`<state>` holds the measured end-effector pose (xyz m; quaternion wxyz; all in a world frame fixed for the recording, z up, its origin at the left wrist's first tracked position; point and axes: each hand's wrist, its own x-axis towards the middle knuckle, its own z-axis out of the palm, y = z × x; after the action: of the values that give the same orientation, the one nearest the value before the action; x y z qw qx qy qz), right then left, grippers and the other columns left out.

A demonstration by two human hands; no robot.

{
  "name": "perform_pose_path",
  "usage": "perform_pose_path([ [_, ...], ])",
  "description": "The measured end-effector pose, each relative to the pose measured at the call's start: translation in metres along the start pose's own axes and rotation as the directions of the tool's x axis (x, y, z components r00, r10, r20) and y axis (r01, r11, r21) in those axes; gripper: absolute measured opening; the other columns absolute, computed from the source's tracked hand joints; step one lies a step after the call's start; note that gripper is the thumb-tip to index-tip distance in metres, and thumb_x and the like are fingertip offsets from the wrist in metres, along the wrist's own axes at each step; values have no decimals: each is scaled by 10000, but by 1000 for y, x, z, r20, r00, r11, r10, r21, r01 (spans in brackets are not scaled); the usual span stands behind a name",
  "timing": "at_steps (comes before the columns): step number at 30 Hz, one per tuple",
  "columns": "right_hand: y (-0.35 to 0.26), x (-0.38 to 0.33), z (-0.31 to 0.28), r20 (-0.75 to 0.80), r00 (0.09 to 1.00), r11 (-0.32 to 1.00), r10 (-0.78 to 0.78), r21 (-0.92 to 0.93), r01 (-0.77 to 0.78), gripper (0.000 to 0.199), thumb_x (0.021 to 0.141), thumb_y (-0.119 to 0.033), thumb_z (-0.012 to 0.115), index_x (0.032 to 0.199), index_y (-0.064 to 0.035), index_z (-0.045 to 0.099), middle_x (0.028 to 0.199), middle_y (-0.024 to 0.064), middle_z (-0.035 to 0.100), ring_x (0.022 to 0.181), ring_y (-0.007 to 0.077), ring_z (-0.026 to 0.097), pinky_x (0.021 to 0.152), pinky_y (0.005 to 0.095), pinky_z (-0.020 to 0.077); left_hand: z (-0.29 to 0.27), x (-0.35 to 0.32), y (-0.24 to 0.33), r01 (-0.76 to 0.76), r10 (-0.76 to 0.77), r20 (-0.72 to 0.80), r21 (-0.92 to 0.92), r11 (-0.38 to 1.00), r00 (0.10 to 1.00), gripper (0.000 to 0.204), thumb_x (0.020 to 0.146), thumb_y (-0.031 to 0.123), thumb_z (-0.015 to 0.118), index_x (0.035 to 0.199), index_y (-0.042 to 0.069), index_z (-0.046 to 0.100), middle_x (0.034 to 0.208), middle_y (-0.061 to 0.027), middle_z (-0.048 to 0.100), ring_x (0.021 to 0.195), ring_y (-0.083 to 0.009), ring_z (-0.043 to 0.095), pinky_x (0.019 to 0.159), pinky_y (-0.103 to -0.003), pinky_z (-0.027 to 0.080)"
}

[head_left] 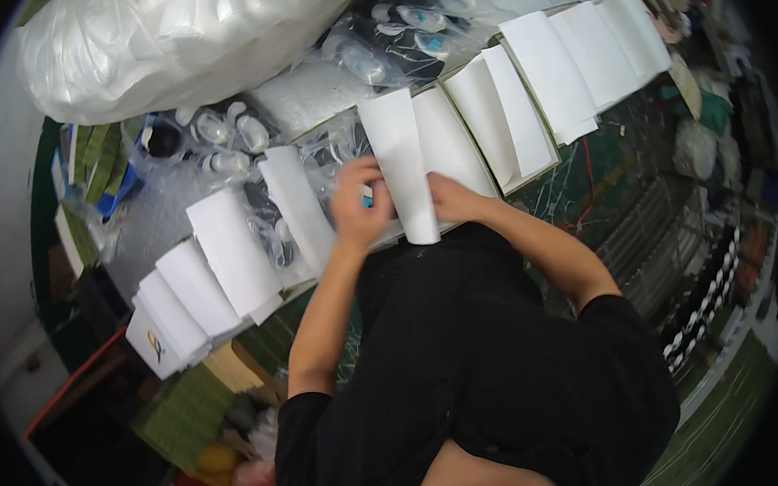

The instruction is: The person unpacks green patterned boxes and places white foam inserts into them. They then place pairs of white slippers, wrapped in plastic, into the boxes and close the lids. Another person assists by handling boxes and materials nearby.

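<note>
My left hand (360, 207) is over an open box in the middle of the row, with its fingers curled together and blurred by motion. A small blue and white piece shows at those fingers; what they hold is unclear. A tall white paper sheet (400, 159) stands up from the box between my two hands. My right hand (454, 200) reaches in at the sheet's right edge, its fingertips hidden behind the paper. Beside my left hand, dark shoes in clear plastic (340, 146) lie partly in view.
Several boxes lined with folded white paper (233, 251) run along the table to the left, and more paper-lined boxes (551, 70) to the right. Bagged shoes (226, 135) lie behind them. A big translucent bag (178, 43) fills the far left. A red cord (586, 184) hangs at right.
</note>
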<state>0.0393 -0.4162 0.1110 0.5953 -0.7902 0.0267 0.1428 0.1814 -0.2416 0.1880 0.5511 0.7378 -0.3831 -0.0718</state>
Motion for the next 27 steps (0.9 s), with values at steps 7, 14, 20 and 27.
perform_pose_path([
  [7, 25, 5, -4, -513, 674, 742, 532, -102, -663, 1044, 816, -482, 715, 1496, 97, 174, 1509, 371, 244, 1376, 519, 302, 1150, 562, 250, 87, -4, 32, 278, -488, 159, 654, 703, 858, 412, 917, 186, 639, 1272, -16, 580, 1331, -285, 554, 1294, -429, 479, 1093, -469, 395],
  [14, 7, 20, -26, -502, 569, 691, 652, 84, -718, 1000, 787, -483, 753, 1458, 83, 274, 1441, 306, 407, 1387, 450, 340, 1139, 561, 250, 66, -38, 4, 392, -495, 43, 554, 734, 868, 388, 903, 153, 654, 1256, 3, 595, 1345, -256, 553, 1265, -425, 499, 1076, -475, 408],
  [20, -29, -12, -41, -110, 932, 909, 346, 285, -304, 608, 872, -261, 696, 1342, 44, 460, 1345, 261, 519, 1353, 368, 433, 1096, 464, 358, 100, 12, 56, 153, -166, 47, 217, 964, 985, 246, 904, 75, 620, 1140, 21, 657, 1250, -218, 623, 1146, -407, 589, 979, -440, 476],
  [27, 9, 6, -31, 401, 913, 627, -80, -691, 359, 303, 921, -246, 588, 1124, -66, 723, 1212, 98, 679, 1218, 330, 534, 1098, 493, 339, 99, 46, 41, 172, -818, 377, 857, 486, 434, 412, 945, 323, 562, 1230, 34, 635, 1284, -207, 633, 1237, -380, 575, 1033, -494, 462],
])
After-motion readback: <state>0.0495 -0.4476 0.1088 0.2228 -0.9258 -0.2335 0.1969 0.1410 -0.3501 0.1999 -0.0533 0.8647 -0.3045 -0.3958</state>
